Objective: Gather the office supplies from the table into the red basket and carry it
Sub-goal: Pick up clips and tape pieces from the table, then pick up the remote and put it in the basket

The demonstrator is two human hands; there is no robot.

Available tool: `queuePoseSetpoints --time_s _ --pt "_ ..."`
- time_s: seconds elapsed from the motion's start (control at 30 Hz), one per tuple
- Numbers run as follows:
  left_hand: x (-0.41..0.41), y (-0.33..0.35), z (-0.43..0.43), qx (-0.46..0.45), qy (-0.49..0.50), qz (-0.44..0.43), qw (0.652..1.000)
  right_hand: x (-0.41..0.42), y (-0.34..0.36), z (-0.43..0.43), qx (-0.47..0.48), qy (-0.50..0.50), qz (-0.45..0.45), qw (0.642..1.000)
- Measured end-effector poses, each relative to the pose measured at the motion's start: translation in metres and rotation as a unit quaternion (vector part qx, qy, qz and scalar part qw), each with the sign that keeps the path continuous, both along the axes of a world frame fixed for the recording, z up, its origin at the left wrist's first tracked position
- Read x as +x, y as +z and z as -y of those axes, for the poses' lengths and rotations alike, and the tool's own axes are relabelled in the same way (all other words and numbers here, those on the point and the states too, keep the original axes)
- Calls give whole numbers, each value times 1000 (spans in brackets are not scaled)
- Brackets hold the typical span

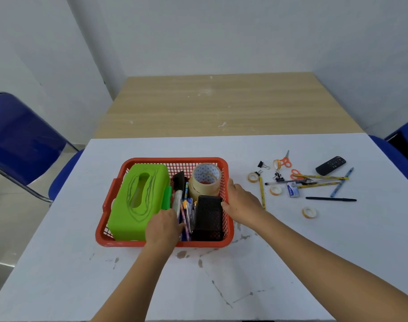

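Your right hand (pixel 241 203) clasps the basket (pixel 175 159) rim at 3 o'clock, your left hand (pixel 162 225) hides its fingers among pens (pixel 187 213), grasp unclear; likely heavy and flexing, lift by opposite rims.

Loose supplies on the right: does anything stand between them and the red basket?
Only the right hand, holding the right rim of the basket, lies between it and the supplies; nothing else visible blocks the way.
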State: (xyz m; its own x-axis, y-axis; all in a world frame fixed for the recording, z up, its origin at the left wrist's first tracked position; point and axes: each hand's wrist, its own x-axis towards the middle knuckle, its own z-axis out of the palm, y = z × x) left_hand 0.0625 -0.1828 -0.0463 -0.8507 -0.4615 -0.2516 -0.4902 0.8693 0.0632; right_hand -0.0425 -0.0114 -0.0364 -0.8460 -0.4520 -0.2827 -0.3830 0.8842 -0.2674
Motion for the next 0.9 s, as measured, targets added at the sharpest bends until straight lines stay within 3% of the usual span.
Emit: queuePoseSetpoints --time_s 0.23,0.5,0.9 --pt "-21 16 -12 -49 -38 -87 994 -10 3 -10 -36 6 -9 999" --pt "-70 31 -64 70 -107 -215 968 -31 12 -44 -97 -23 -39 994" --pt "-134 11 -140 160 -210 -210 941 -71 6 -128 -85 -120 -60 987"
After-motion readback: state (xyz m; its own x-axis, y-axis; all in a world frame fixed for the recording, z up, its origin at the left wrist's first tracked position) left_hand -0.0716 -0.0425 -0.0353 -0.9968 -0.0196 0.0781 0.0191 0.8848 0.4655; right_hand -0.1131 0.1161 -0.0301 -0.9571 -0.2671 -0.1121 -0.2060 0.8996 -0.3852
